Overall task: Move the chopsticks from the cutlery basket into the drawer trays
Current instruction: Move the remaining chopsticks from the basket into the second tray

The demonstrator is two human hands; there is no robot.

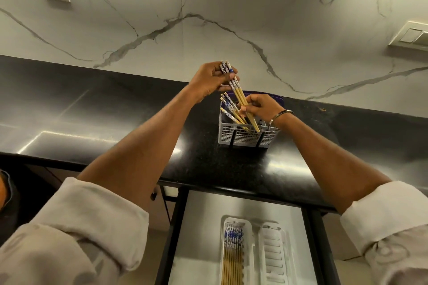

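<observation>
glossy black counter (115, 109), wooden chopsticks (240, 97)

Both hands on chopsticks above the cutlery basket (245, 137)

Left hand (208, 81) grips a bundle of chopsticks (238, 92) at the patterned ends; right hand (261, 107) closes on the shafts — drawer tray (249, 250) below holds more.
</observation>
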